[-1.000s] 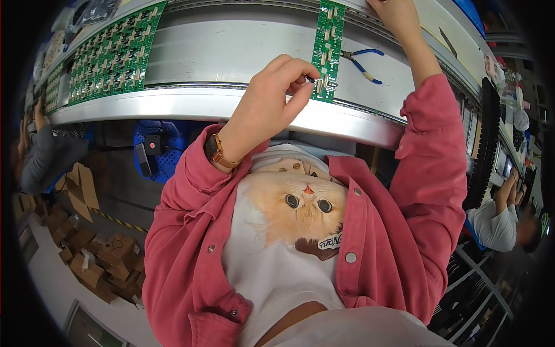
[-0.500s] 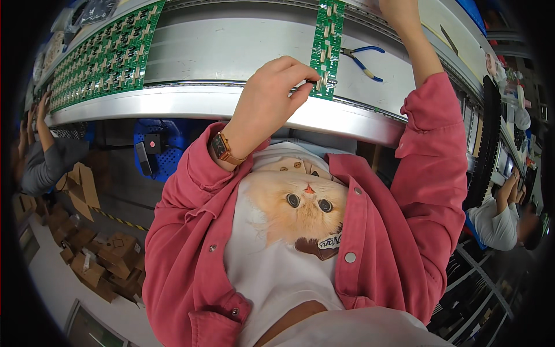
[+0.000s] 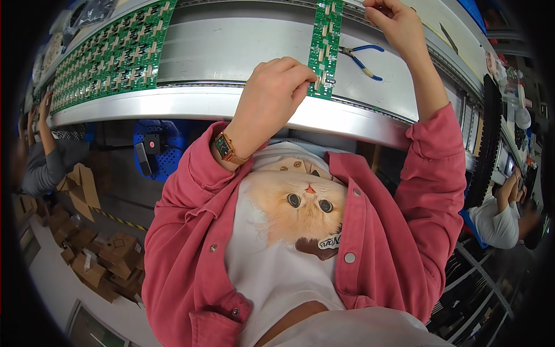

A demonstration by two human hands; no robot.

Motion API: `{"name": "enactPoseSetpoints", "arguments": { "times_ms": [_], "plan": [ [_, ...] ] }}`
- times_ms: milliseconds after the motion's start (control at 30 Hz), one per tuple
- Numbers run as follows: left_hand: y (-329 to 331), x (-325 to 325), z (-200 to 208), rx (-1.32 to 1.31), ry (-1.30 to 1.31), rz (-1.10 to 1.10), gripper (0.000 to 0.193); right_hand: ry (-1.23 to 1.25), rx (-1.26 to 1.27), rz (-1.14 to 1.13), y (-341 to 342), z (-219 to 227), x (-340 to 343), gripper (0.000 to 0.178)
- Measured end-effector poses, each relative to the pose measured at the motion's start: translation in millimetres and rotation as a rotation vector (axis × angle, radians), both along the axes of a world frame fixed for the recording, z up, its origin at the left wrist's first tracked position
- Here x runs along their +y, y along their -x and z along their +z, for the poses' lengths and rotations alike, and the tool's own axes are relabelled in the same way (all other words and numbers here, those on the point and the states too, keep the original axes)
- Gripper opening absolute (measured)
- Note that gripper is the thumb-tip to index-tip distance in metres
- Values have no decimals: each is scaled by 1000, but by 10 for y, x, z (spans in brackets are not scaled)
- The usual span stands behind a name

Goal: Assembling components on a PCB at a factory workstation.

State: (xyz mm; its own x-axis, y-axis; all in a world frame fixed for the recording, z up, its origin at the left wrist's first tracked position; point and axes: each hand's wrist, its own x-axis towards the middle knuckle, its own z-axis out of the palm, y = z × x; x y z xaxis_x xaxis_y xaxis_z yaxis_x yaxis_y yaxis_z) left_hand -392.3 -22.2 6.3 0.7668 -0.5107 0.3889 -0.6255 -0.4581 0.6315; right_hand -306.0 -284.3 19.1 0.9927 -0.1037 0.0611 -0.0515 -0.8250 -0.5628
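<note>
A narrow green circuit board (image 3: 324, 49) lies across the two rails of the metal track in front of me. At its near end, my left hand (image 3: 274, 89) has thumb and forefinger pinched together against the board's left edge. Whatever sits between those fingertips is too small to make out. Farther off to the right, my right hand (image 3: 396, 29) hangs over the far rail, its fingers curled into a pinch; its fingertips reach the top of the picture and anything in them cannot be told. Blue-handled pliers (image 3: 363, 61) rest just right of the board.
A large panel of green circuit boards (image 3: 113, 58) fills the left of the track. The silver front rail (image 3: 202, 104) runs between me and the boards. Tweezers (image 3: 448, 38) lie beyond the far rail. Co-workers sit at both sides; cardboard boxes (image 3: 115, 254) are stacked lower left.
My right hand has come back from the far side, with its fingers now in view. The large panel has slid a little to the right. My left hand stays at the narrow board's near end.
</note>
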Motion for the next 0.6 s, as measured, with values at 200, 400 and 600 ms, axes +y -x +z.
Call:
{"name": "enactPoseSetpoints", "arguments": {
  "times_ms": [200,400,600],
  "plan": [
    [41,66,37,-11,-9,27,10,-283,13,81,321,274,378,11],
    [-116,570,322,-20,-22,5,15,-279,150,75,358,653,1036,15],
    [-222,919,478,-38,-21,22,13,-434,17,138,356,618,1383,10]
  ]
}}
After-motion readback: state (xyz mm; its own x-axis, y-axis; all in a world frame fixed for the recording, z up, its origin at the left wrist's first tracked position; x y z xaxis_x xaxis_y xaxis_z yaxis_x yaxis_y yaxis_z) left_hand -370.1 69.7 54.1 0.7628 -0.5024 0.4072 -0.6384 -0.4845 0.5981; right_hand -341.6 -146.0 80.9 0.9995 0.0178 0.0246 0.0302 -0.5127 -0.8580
